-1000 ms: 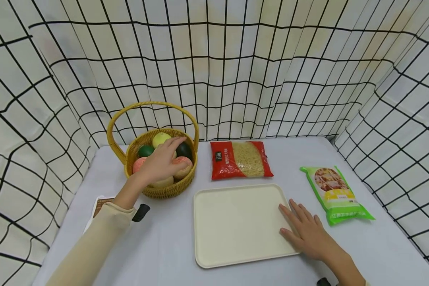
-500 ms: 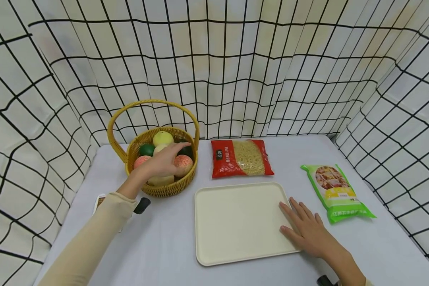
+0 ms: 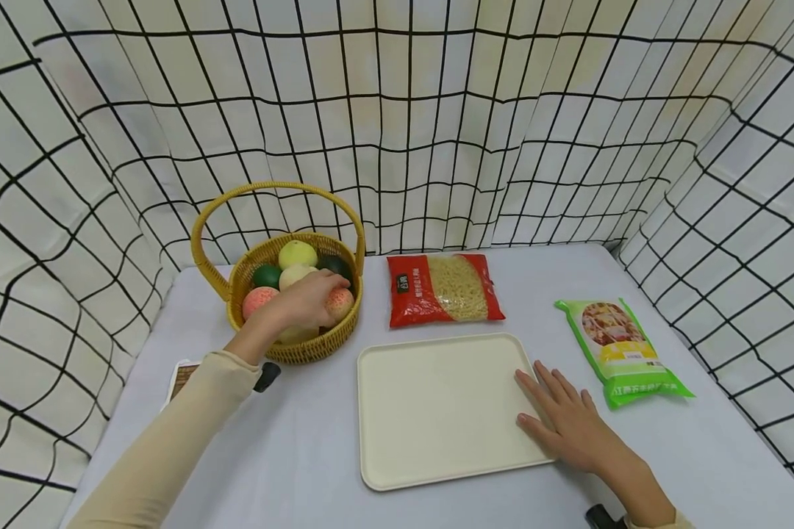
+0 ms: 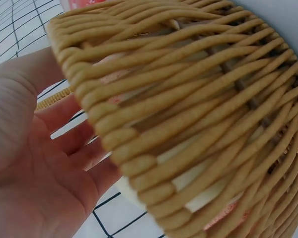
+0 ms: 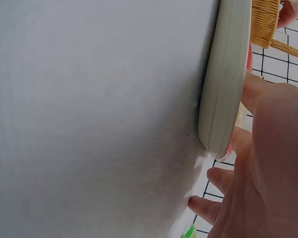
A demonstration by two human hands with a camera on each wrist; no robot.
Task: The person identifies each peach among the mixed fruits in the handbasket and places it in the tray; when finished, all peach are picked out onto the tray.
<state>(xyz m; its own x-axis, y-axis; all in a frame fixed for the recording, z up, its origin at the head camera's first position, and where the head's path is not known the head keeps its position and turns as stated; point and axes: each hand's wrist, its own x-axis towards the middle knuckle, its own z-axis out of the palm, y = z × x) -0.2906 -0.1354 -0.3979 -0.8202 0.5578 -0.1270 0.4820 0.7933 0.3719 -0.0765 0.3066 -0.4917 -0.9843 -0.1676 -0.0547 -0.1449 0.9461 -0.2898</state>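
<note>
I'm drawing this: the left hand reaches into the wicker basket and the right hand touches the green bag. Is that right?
Not quite: the right hand touches the cream tray instead, as the head view shows. The left hand reaches into the wicker basket.

The way into the basket (image 3: pixel 307 354) is from the near side, where the left hand (image 3: pixel 304 300) reaches in. The basket's tall handle (image 3: pixel 274 185) makes a big hoop behind that hand. Inside, the peach (image 3: pixel 340 303) and other fruits sit close together, so there is little room for fingers. A thin strip of table (image 3: pixel 291 455) runs between basket and tray (image 3: pixel 443 411). The space above the tray is wide open, except at its right edge, where the right hand (image 3: pixel 565 422) is. A red bag (image 3: pixel 446 290) lies low behind the tray, and a green bag (image 3: pixel 625 353) lies to the right. Netting (image 3: pixel 384 110) blocks the back and both sides.
</note>
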